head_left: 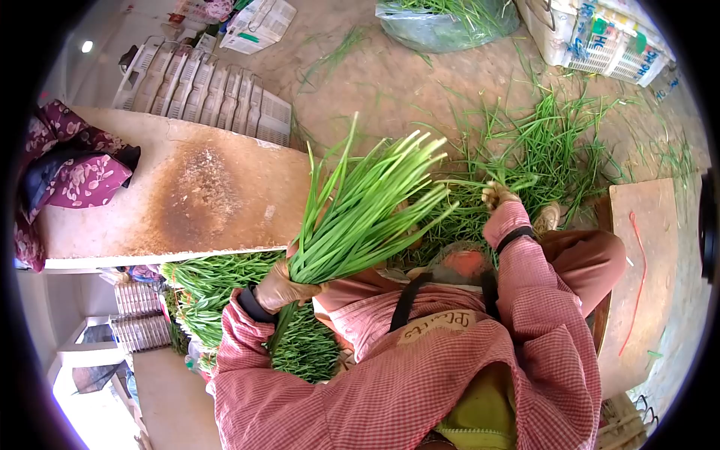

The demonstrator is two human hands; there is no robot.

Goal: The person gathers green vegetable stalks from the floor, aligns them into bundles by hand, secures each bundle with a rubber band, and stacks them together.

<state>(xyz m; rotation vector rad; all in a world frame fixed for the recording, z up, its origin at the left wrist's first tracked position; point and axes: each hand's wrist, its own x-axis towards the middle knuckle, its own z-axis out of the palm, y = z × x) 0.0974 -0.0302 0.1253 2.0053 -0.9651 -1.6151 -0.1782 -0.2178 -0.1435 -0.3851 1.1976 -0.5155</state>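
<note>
My left hand (279, 289), gloved, is closed around a thick bunch of garlic chives (367, 206). The pale cut ends point up and to the right, and some leaf tips hang below the fist. Out to the right, my right hand (498, 196), gloved too, has its fingers closed on a few loose chive blades (525, 182). Below it and beyond it, a loose heap of chives (559, 142) spreads over the floor. More chives (304, 345) are piled by my left forearm, partly hidden by the sleeve.
A stained board table (262, 187) stands on my left, with a flowered cloth (86, 180) at its far end. Behind it are stacked white crates (206, 94). A plastic bag of greens (450, 30) and a white crate (611, 49) stand ahead. At right lies a wooden board (652, 262).
</note>
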